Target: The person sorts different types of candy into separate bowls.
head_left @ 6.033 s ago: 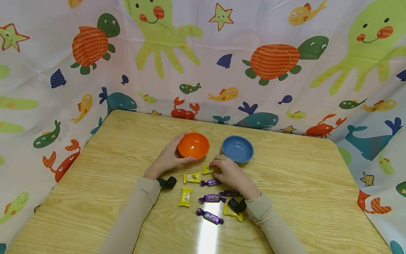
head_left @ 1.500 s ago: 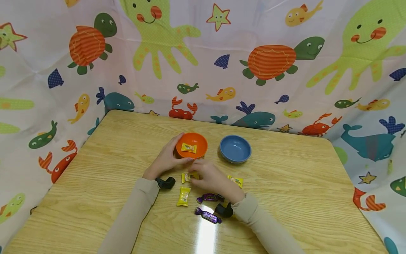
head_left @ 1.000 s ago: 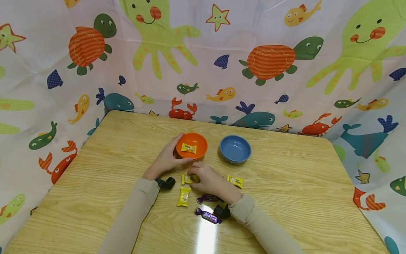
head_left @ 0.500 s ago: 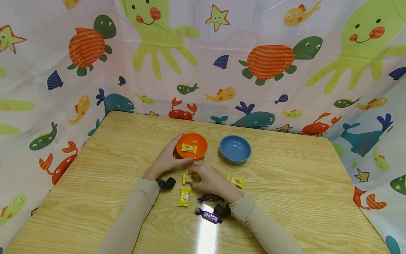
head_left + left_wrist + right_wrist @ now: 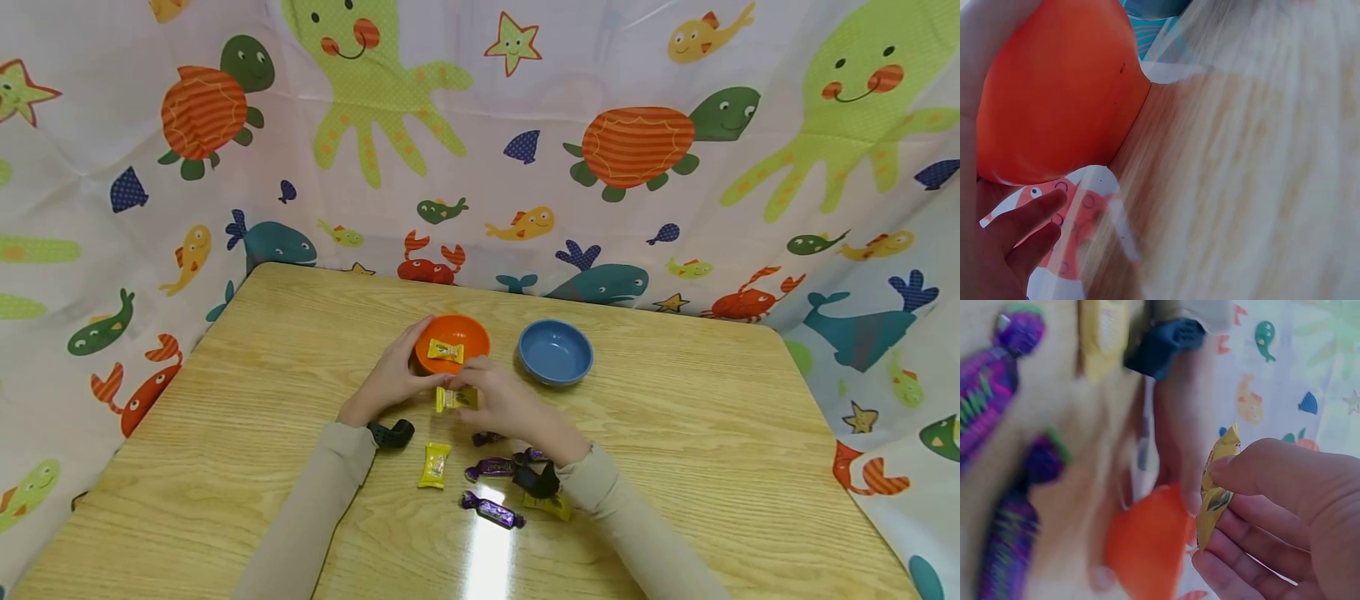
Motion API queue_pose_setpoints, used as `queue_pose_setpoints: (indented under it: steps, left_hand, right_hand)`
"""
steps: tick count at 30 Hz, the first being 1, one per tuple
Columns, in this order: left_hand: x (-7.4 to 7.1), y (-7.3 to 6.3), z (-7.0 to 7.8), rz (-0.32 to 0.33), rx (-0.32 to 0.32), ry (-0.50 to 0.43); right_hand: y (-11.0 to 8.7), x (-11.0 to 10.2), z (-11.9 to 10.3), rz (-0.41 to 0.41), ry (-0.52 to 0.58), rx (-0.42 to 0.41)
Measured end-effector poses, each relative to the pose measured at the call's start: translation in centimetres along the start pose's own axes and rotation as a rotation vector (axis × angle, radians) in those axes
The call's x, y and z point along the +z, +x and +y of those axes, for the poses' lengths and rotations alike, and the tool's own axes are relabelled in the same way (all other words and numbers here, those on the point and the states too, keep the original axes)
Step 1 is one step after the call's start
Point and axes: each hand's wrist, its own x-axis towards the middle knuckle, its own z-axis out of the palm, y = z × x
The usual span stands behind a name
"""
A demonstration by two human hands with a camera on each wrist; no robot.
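Observation:
My left hand holds the orange bowl by its left side, thumb at the near rim and fingers around the wall. In the left wrist view the bowl's outer wall fills the upper left. One yellow-wrapped candy lies inside the bowl. My right hand pinches another yellow-wrapped candy just in front of the bowl's near rim. The right wrist view shows that candy between thumb and fingers, raised off the table.
A blue bowl stands right of the orange one. Nearer lie a yellow candy, another yellow candy partly under the right wrist's black camera, and several purple twist-wrapped candies. A printed curtain borders the table's back.
A yellow candy has come into the orange bowl since the oldest frame. My right hand has gripped a second one and moved it up toward the bowl. My left hand stays on the bowl.

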Motion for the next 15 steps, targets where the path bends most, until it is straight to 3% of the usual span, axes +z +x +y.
queue_pose_setpoints:
  steps: [7, 15]
  left_hand:
    - [-0.1, 0.1, 0.1, -0.006, -0.002, -0.006]
    - [-0.1, 0.0, 0.3, -0.004, -0.050, 0.016]
  right_hand:
    - [1.3, -2.2, 0.3, 0.042, -0.023, -0.006]
    - [3.6, -3.0, 2.4, 0.032, 0.026, 0.091]
